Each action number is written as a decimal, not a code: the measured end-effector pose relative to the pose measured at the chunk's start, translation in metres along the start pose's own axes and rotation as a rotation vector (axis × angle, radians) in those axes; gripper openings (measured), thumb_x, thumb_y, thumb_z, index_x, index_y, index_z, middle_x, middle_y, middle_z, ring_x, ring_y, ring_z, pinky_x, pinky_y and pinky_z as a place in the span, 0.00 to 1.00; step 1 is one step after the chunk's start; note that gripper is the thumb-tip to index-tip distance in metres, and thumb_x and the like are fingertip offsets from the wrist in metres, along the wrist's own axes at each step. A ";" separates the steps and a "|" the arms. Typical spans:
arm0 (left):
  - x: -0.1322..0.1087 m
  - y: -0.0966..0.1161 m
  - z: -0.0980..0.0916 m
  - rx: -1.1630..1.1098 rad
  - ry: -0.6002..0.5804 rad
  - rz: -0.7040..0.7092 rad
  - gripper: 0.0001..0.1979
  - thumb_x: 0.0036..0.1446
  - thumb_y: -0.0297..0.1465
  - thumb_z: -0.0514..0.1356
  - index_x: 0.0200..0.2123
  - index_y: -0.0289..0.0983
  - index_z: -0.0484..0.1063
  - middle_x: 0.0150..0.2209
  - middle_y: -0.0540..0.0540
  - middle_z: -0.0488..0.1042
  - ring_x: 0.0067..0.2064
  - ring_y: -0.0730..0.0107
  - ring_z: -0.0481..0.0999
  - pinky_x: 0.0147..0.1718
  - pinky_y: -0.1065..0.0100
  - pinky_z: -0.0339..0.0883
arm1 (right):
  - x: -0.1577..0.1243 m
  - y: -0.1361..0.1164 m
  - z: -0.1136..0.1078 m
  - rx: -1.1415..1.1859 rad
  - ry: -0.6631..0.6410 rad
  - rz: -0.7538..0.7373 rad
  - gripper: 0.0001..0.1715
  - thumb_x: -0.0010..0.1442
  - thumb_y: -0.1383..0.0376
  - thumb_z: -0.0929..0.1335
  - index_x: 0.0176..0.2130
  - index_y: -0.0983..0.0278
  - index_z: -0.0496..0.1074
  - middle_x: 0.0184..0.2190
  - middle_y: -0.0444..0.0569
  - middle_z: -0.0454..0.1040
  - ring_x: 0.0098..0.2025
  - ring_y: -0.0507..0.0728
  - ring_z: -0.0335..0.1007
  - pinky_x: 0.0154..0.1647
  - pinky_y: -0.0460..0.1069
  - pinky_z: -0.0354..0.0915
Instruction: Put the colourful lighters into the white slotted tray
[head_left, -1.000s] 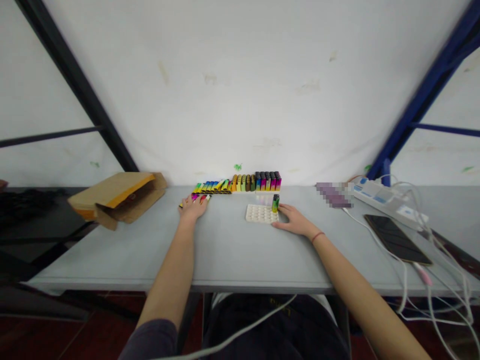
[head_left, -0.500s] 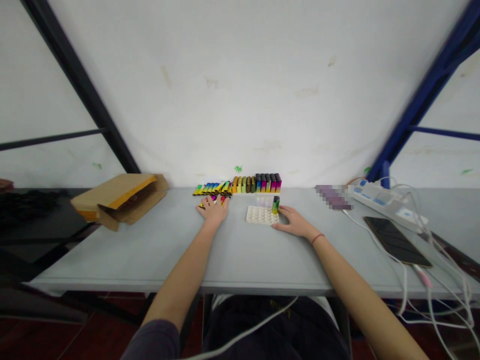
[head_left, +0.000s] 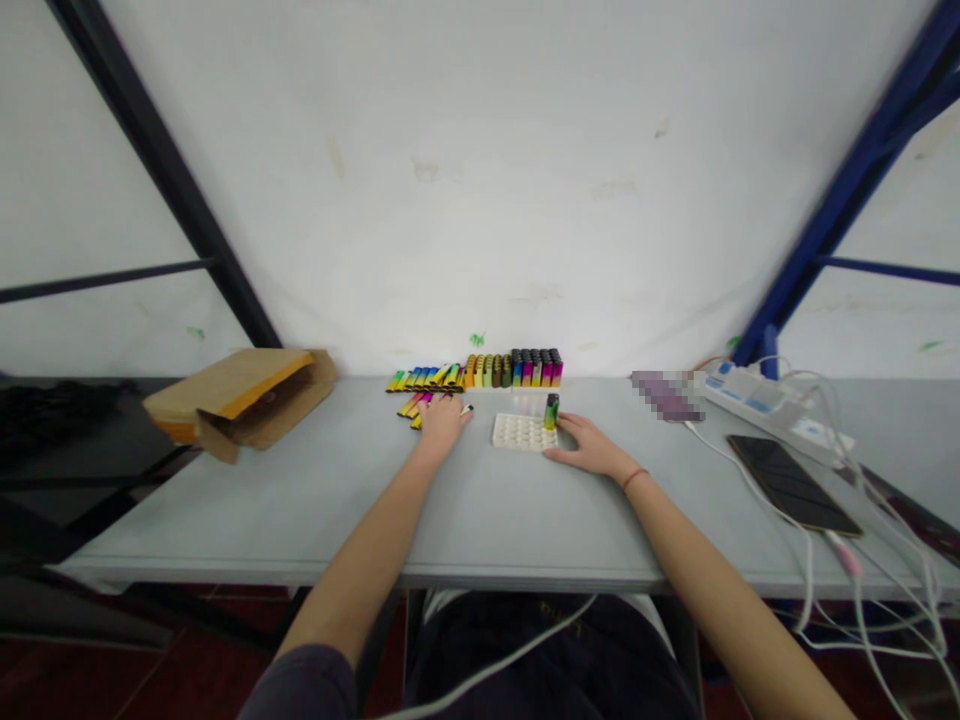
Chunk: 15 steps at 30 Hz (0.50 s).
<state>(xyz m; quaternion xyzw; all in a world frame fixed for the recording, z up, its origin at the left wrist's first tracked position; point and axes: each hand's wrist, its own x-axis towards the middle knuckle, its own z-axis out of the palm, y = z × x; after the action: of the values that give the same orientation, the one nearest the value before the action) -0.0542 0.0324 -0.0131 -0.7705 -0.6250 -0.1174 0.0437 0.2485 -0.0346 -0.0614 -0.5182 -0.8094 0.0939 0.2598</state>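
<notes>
My left hand (head_left: 442, 422) is closed at the near side of a loose pile of small gradient-coloured tubes (head_left: 411, 408). A small white tube end with a dark tip (head_left: 467, 410) pokes out by its thumb; the fingers hide the rest. My right hand (head_left: 589, 446) grips the right edge of a white tray with round holes (head_left: 517, 432), thumb at the near corner and fingers behind. One green-yellow tube with a black top (head_left: 551, 412) stands upright at the tray's far right corner, close to the right fingertips.
Behind lie more tubes in a row (head_left: 425, 377), beside upright yellow-brown ones (head_left: 487, 370) and black-topped purple ones (head_left: 537, 367). An opened cardboard box (head_left: 232, 395) sits left. At right are a dark phone (head_left: 793, 482), a power strip (head_left: 776, 408) and white cables (head_left: 808, 560).
My left hand has moved slightly right and its fingers have drawn in, uncovering tubes on the left; a white tube end now shows at the thumb. My right hand and the tray stay put.
</notes>
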 end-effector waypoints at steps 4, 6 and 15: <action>0.007 -0.001 0.003 -0.326 0.044 0.096 0.11 0.63 0.37 0.58 0.36 0.36 0.74 0.41 0.39 0.77 0.47 0.56 0.73 0.47 0.59 0.64 | 0.000 0.000 0.001 -0.002 0.005 0.002 0.44 0.58 0.42 0.70 0.62 0.67 0.69 0.64 0.64 0.67 0.65 0.72 0.63 0.68 0.66 0.58; 0.010 0.004 0.006 -0.633 0.091 0.116 0.10 0.64 0.37 0.55 0.36 0.37 0.70 0.37 0.43 0.75 0.43 0.63 0.74 0.43 0.64 0.66 | 0.000 0.001 0.001 -0.002 0.010 0.000 0.44 0.58 0.42 0.70 0.62 0.67 0.69 0.64 0.64 0.68 0.65 0.72 0.64 0.67 0.66 0.59; 0.008 0.025 0.008 -1.231 0.072 -0.020 0.17 0.61 0.45 0.56 0.29 0.40 0.58 0.24 0.55 0.61 0.25 0.76 0.62 0.24 0.73 0.58 | 0.000 0.004 0.002 -0.004 0.005 -0.004 0.45 0.58 0.40 0.69 0.62 0.65 0.69 0.64 0.63 0.67 0.65 0.72 0.63 0.67 0.67 0.59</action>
<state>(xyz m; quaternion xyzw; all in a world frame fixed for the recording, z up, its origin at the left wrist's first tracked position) -0.0277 0.0362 -0.0170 -0.6438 -0.4481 -0.4831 -0.3890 0.2507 -0.0325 -0.0649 -0.5172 -0.8101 0.0902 0.2610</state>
